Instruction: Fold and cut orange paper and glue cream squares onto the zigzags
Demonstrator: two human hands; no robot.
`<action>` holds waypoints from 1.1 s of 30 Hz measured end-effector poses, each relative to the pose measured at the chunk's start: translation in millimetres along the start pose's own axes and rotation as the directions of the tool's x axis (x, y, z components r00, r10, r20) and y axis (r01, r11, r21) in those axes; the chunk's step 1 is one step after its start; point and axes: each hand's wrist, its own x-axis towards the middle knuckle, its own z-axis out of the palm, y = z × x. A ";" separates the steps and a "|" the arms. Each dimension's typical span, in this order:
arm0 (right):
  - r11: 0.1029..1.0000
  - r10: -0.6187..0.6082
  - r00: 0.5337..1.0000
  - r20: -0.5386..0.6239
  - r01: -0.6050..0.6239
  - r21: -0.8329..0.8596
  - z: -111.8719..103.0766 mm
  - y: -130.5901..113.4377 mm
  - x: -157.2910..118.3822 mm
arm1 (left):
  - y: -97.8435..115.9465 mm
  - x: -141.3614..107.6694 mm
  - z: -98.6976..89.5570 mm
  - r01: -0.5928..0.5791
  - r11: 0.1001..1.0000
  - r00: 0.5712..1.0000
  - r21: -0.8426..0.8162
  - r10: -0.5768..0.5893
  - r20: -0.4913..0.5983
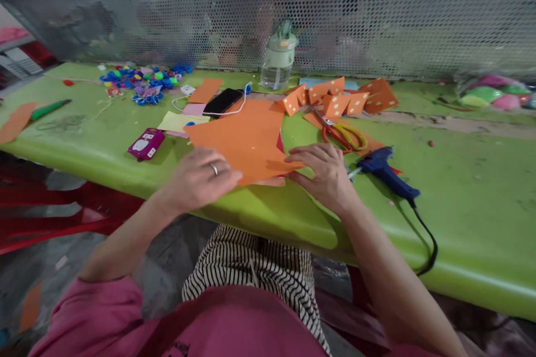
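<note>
A plain orange paper sheet (245, 136) lies on the green table, its front edge near the table's rounded edge. The fingers of my left hand (205, 175), with a ring on one, curl over the sheet's left front edge, thumb pointing right along it. At the right corner, my right hand (320, 173) pinches the paper between thumb and fingers and lifts it slightly. A bit of red shows beside the sheet near that hand. Scissors (345, 136) with orange and yellow handles and a blue glue gun (387, 172) lie just right of my right hand.
Folded orange dotted paper pieces (335, 97) lie behind the scissors. A phone (224, 101), a purple box (146, 144), a water bottle (278, 58) and a pile of small colourful pieces (146, 81) are about. Perforated metal (377, 17) backs the table (473, 195). The glue gun's cord (431, 245) hangs over the edge.
</note>
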 end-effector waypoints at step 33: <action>0.973 -0.093 0.978 0.189 0.129 -0.189 -23.9 -30.4 -74.5 | 50.6 45.2 52.9 0.208 0.825 0.758 -0.525 0.203 0.620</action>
